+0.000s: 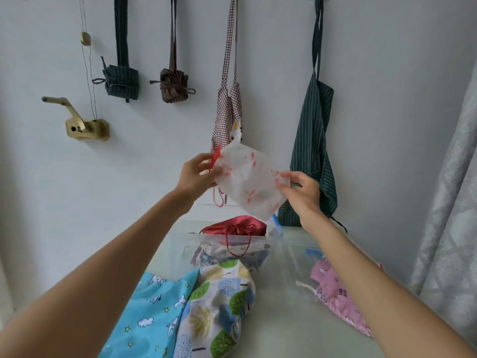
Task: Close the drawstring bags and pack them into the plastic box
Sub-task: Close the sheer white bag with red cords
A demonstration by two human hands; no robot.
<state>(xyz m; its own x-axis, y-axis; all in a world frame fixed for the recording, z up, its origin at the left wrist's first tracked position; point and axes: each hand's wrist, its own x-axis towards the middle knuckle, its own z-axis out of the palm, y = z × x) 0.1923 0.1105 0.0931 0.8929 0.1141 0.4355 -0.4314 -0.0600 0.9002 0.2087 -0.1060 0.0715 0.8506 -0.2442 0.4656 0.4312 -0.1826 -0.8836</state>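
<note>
A bag hangs between both hands above the box; three bags lie before it on the surface.

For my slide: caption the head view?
Both hands hold a white red-printed drawstring bag above the plastic box.

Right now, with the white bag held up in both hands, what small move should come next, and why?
Probably lower the white bag into the plastic box. The left hand pinches its gathered mouth by the red cord, so it looks closed; the right hand holds the far corner, and the box sits just below, with a red bag already inside.
</note>
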